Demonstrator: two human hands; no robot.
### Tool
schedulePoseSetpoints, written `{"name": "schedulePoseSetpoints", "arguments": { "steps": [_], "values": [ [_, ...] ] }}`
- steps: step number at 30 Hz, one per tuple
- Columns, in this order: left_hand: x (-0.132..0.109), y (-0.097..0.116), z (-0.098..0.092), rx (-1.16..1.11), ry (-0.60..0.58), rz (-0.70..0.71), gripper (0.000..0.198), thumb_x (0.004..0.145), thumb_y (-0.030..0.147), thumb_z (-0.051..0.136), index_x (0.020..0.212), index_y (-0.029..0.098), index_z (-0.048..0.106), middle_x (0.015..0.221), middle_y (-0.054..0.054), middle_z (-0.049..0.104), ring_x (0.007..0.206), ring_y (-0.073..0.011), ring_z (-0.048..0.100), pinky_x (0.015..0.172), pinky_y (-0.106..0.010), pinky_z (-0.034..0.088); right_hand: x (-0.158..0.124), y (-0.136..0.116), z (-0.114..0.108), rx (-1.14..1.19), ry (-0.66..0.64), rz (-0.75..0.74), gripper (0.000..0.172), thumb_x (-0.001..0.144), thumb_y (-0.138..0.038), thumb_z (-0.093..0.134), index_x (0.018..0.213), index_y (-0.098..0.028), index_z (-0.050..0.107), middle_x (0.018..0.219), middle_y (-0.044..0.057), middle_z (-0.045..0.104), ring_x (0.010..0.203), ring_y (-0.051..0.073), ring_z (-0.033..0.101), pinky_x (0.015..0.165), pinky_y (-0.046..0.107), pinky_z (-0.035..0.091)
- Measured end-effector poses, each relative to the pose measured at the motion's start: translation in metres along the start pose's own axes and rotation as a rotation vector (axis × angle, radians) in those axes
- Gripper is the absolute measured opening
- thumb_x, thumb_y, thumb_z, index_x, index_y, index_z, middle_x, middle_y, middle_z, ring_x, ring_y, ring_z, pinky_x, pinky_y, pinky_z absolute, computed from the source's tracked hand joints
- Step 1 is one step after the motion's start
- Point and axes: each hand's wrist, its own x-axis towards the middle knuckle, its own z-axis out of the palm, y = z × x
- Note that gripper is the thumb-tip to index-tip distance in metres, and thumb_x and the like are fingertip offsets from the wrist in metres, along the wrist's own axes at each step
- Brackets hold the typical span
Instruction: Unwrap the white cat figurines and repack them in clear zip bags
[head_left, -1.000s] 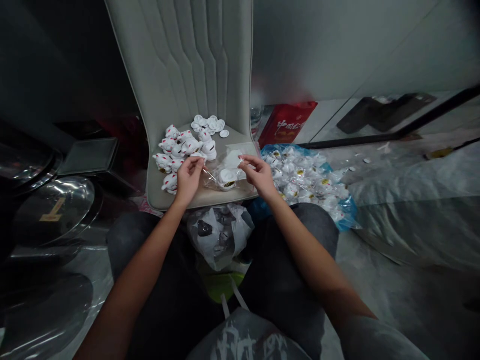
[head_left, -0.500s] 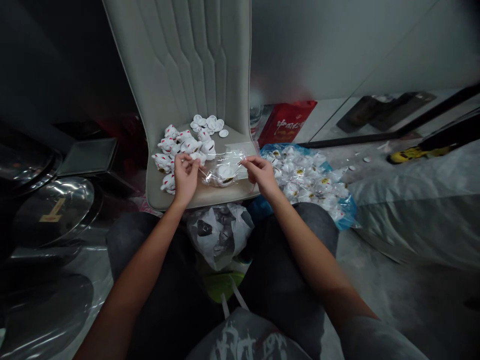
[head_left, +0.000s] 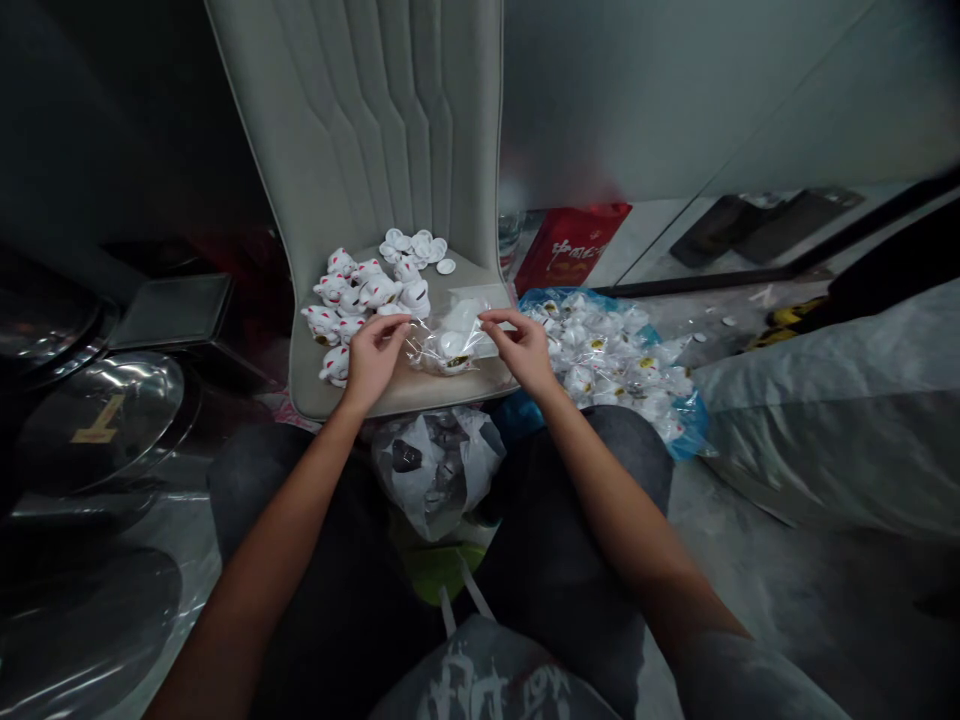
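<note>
Between my hands, over the front of the chair seat, a clear plastic bag (head_left: 430, 350) holds a white figurine with a round white disc (head_left: 452, 344) showing. The fingertips of my left hand (head_left: 375, 350) pinch the bag's left side. My right hand (head_left: 523, 345) grips its right corner between thumb and finger. Left of the bag, several white cat figurines (head_left: 379, 290) with red ears lie in a heap, the nearest ones beside my left hand. Behind them is a pile of white discs (head_left: 420, 246).
A grey padded chair (head_left: 382, 130) carries these things. To its right, several bagged figurines (head_left: 600, 360) lie on blue plastic. A translucent bag (head_left: 439, 470) hangs below the seat's front edge. A red bag (head_left: 574, 245) leans at the wall; metal canisters (head_left: 112, 420) stand left.
My left fingers have straightened along the bag's top edge, and the bag's mouth is spread differently. At the far right, a yellow and black shoe has moved left.
</note>
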Motion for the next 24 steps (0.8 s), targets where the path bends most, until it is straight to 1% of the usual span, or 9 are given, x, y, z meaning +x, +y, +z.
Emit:
{"name": "schedulePoseSetpoints", "arguments": {
  "steps": [4,8,11,13,16,18,21,24],
  "values": [
    [0.0,0.001,-0.002,0.007,-0.022,-0.039,0.014,0.075,0.021,0.076,0.089,0.018,0.078,0.087,-0.005,0.068,0.083,-0.015,0.062,0.079,-0.024,0.05,0.003,0.003,-0.004,-0.078,-0.015,-0.089,0.036,0.084,-0.053,0.064,0.096,-0.021,0.077,0.093,0.006,0.071,0.086,0.019,0.062,0.062,0.027,0.048],
    [0.001,0.002,-0.003,0.031,-0.016,-0.051,0.012,0.076,0.018,0.075,0.087,0.017,0.078,0.086,-0.005,0.068,0.083,-0.0159,0.062,0.079,-0.025,0.049,0.004,0.003,-0.01,-0.142,-0.063,-0.119,0.039,0.085,-0.055,0.064,0.1,-0.021,0.077,0.092,0.007,0.07,0.081,0.018,0.061,0.063,0.028,0.046],
    [0.001,0.003,-0.005,0.082,-0.036,-0.011,0.01,0.077,0.022,0.074,0.086,0.02,0.078,0.087,-0.004,0.068,0.084,-0.0169,0.061,0.077,-0.025,0.049,0.004,0.001,-0.016,-0.205,-0.117,-0.16,0.038,0.085,-0.053,0.066,0.1,-0.02,0.078,0.084,0.005,0.068,0.069,0.015,0.054,0.063,0.029,0.044],
    [0.0,0.002,-0.006,0.133,-0.065,0.028,0.009,0.078,0.025,0.073,0.085,0.022,0.078,0.086,-0.004,0.067,0.084,-0.0173,0.06,0.076,-0.026,0.049,0.004,-0.001,-0.02,-0.257,-0.147,-0.187,0.037,0.086,-0.052,0.066,0.098,-0.02,0.078,0.08,0.004,0.066,0.066,0.014,0.051,0.064,0.03,0.043],
    [-0.001,0.001,-0.009,0.2,-0.087,0.074,0.008,0.08,0.027,0.071,0.081,0.023,0.078,0.082,-0.003,0.066,0.081,-0.0178,0.059,0.074,-0.027,0.048,0.005,-0.003,-0.023,-0.343,-0.183,-0.209,0.036,0.089,-0.052,0.063,0.094,-0.02,0.078,0.08,0.005,0.064,0.067,0.016,0.052,0.065,0.03,0.043],
    [-0.001,0.001,-0.01,0.225,-0.089,0.091,0.008,0.081,0.027,0.07,0.079,0.023,0.077,0.082,-0.003,0.066,0.081,-0.0181,0.059,0.074,-0.027,0.048,0.005,-0.003,-0.025,-0.392,-0.19,-0.227,0.035,0.091,-0.052,0.061,0.09,-0.02,0.077,0.084,0.006,0.063,0.071,0.017,0.054,0.066,0.031,0.044],
    [-0.001,0.0,-0.009,0.235,-0.106,0.1,0.01,0.082,0.025,0.068,0.077,0.023,0.076,0.084,-0.004,0.067,0.085,-0.0188,0.06,0.079,-0.028,0.049,0.004,-0.003,-0.025,-0.431,-0.197,-0.259,0.036,0.093,-0.05,0.057,0.089,-0.019,0.075,0.093,0.009,0.065,0.077,0.018,0.056,0.069,0.031,0.045],
    [0.0,-0.002,-0.008,0.226,-0.103,0.095,0.011,0.083,0.025,0.068,0.076,0.021,0.075,0.091,-0.006,0.07,0.091,-0.0197,0.062,0.086,-0.03,0.049,0.004,-0.002,-0.025,-0.465,-0.223,-0.249,0.035,0.096,-0.047,0.053,0.091,-0.018,0.073,0.091,0.008,0.069,0.075,0.018,0.058,0.073,0.031,0.045]
  ]
}}
